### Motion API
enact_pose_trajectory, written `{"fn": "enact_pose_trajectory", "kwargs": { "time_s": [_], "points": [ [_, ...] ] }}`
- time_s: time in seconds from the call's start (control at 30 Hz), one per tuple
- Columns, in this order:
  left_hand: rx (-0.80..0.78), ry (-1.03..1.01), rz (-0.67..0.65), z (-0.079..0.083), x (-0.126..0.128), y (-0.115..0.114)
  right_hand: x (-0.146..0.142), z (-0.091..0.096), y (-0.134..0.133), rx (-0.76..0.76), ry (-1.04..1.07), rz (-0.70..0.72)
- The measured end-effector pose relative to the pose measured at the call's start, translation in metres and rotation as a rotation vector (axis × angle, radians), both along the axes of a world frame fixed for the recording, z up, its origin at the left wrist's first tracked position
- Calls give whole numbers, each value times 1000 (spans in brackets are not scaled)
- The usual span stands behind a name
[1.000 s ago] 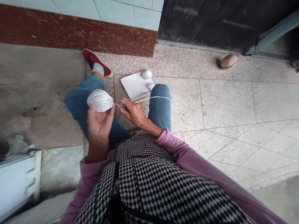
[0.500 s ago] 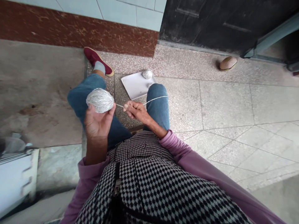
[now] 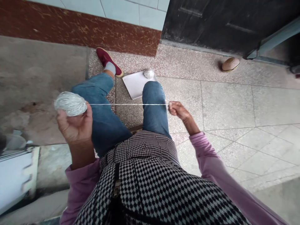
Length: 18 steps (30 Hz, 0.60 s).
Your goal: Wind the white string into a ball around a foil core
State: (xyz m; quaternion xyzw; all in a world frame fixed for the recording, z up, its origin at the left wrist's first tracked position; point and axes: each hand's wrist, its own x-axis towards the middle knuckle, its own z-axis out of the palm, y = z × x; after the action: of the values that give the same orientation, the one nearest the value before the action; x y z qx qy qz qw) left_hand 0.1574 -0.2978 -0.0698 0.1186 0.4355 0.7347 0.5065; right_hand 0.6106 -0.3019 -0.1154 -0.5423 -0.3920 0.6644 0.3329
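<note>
A ball of whitish, shiny string [image 3: 70, 103] rests in my left hand [image 3: 76, 126], its thumb and fingers closed around the underside and right end. From that end a thin white string [image 3: 126, 104] runs straight and taut across both knees. My right hand [image 3: 177, 110] pinches the far end of this stretch, out past my right knee [image 3: 153, 93]. Whatever part of the string lies inside the right fingers is hidden.
On the floor beyond my knees lies a shallow white tray [image 3: 134, 82], partly behind the right knee, with another string ball [image 3: 149, 74] in it. A tan rounded object [image 3: 230, 64] sits by the dark door [image 3: 206, 28]. A white slotted panel [image 3: 15, 178] stands lower left.
My hands have moved apart: the left with the ball to the left, the right to the right. The string between them is now much longer and taut. My left leg has shifted rightward.
</note>
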Motion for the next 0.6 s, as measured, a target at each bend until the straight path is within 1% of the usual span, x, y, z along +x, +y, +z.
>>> {"fn": "enact_pose_trajectory", "kwargs": {
  "time_s": [0.03, 0.1, 0.17, 0.23, 0.3, 0.33, 0.4, 0.47, 0.53, 0.6],
  "points": [
    [-11, -15, -11, -6, -2, 0, 32, 6, -4, 0, -110, -44],
    [-25, -43, -28, -19, 0, 3, 92, 23, -14, -8, -207, -118],
    [-38, -70, -10, -30, 7, 6, 140, 39, -22, -12, -290, -184],
    [-55, -94, 13, -37, 16, 10, 176, 46, -28, -14, -383, -253],
    [-70, -113, 9, -40, 26, 13, 198, 39, -28, -21, -485, -318],
    [-78, -117, 0, -40, 31, 15, 204, 31, -25, -27, -538, -341],
    [-96, -107, -18, -38, 40, 17, 208, 6, -16, -34, -636, -358],
    [-127, -87, -36, -34, 48, 19, 200, -22, -1, -24, -700, -338],
    [-159, -72, -48, -29, 56, 21, 178, -47, 18, 5, -717, -300],
    [-180, -55, -62, -26, 61, 23, 142, -63, 36, 75, -700, -259]
  ]
}}
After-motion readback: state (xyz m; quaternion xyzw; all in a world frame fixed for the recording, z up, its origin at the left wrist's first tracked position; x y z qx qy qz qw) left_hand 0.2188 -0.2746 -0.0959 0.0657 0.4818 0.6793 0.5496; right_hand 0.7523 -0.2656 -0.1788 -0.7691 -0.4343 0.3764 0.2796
